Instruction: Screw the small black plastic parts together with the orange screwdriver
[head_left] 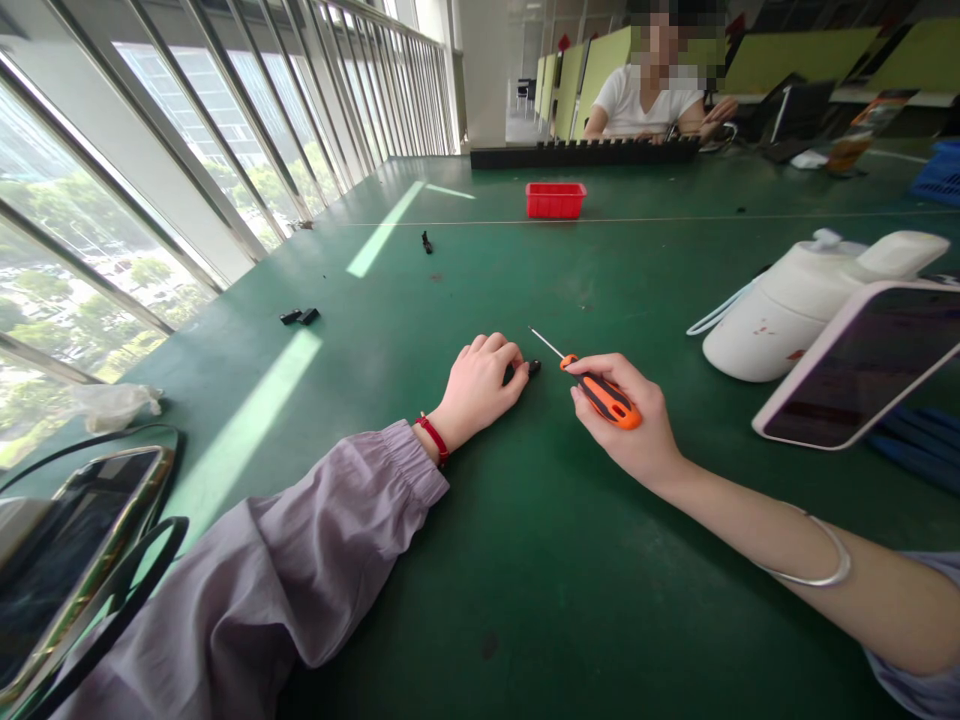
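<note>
In my right hand (630, 410) is an orange-and-black screwdriver (606, 398), its thin metal shaft pointing up and to the left, the tip clear of anything it could touch. My left hand (484, 385) rests on the green table (600, 580), fingers curled around a small black part (534, 367). Only one end of that part shows past my thumb, so its kind cannot be made out. The screwdriver tip stays a short way above and right of the left hand. Further left lie small black pieces (300, 317), and another small black piece (427, 242) sits beyond them.
A red bin (555, 201) stands far back, before a long black strip (585, 155) and a seated person (652, 100). On the right are a white bottle (780, 310), a propped phone (862, 365) and a blue basket (937, 172). A cabled phone (82, 550) lies left, near a railing.
</note>
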